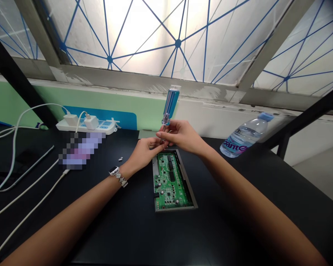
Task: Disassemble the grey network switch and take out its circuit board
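Note:
A screwdriver (171, 105) with a clear blue handle stands nearly upright, handle up, above the far end of a green circuit board (166, 183). The board sits in a shallow grey metal casing (176, 210) on the black table. Around the screwdriver's metal shaft, just below the handle, the fingers of my right hand (184, 136) are closed. My left hand (144, 153) pinches at the shaft's lower end, over the casing's far edge. The tip and whatever lies between the left fingers are hidden. Small silver bits (120, 159), perhaps screws, lie left of my left hand.
A water bottle (245, 136) leans at the right near a black metal bar (302, 118). At the back left is a white power strip (100, 125) with plugs and cables. A blurred-out object (81, 151) lies before it. The window wall bounds the table's far side.

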A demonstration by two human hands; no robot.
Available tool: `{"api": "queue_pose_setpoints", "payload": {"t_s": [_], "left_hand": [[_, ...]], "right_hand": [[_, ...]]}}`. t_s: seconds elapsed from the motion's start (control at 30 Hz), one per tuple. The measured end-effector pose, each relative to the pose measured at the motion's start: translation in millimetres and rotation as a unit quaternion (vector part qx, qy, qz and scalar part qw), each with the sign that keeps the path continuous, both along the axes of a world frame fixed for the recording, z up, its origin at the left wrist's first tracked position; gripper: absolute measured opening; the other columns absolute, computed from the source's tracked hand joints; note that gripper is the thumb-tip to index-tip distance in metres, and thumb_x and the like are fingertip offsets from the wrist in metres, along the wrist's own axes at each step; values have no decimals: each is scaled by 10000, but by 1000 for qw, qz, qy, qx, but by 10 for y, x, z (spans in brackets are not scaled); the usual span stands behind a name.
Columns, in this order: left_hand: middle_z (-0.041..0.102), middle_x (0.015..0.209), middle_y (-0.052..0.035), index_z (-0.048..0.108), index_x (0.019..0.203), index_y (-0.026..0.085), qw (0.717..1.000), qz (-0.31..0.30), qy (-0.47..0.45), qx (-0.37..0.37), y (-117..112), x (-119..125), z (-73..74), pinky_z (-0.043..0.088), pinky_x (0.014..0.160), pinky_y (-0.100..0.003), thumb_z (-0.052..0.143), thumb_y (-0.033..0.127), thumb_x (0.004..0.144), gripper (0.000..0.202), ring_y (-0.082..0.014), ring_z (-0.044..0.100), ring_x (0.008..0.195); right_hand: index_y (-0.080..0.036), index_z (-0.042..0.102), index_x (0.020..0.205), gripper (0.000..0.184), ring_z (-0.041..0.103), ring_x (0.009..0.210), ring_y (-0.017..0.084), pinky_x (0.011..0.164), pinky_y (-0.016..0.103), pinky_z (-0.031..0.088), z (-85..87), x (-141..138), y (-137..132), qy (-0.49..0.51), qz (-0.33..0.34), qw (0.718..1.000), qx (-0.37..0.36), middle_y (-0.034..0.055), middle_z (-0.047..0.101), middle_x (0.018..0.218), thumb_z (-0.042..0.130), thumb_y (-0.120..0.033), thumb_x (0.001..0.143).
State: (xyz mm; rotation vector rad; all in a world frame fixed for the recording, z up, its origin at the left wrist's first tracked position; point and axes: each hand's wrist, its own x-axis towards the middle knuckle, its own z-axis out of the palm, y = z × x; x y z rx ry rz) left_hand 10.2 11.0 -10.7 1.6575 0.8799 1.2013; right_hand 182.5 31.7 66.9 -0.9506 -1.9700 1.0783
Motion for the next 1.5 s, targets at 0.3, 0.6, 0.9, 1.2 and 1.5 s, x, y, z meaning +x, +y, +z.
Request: {"api": "queue_pose_setpoints", "payload": {"t_s": [0.3,0.6,0.9,1.2,1.5], "left_hand": [[804,963,-93,762,963,139,998,50,30,10,-48,-171,64,610,894,-380,757,366,851,253,-253,764,937],[775,1006,-84,708,971,146,998,17,39,46,-16,-110,27,557,910,-334,646,330,950,195,-233,731,994],[771,872,-82,713,840,136,999,23,30,38,34,-67,-44,545,817,-334,672,386,931,269,-235,725,877],[792,1070,-101,748,1060,156,999,18,25,36,-17,-143,18,570,956,-377,705,418,915,302,-250,745,1024],[810,923,-86,760,878,138,998,42,33,27,-18,-90,-9,587,851,-367,713,448,902,314,-276,753,942]], "right_hand": [[-141,692,878,165,679,601,121,563,242,528,51,24,2,19,26,999,-40,24,712,707,745,-293,844],[-159,637,1031,213,681,599,116,557,248,556,-5,-37,-26,35,53,996,-59,22,714,803,707,-302,890],[-173,612,986,228,682,575,146,543,282,552,-90,-90,-26,49,16,999,-14,7,697,726,730,-334,875],[-159,659,913,156,681,625,127,601,271,545,-33,-40,-12,34,18,999,-14,39,730,811,681,-310,880],[-178,648,966,221,699,657,157,629,305,574,-84,-106,-70,15,-13,1000,2,41,724,869,724,-357,862]]}}
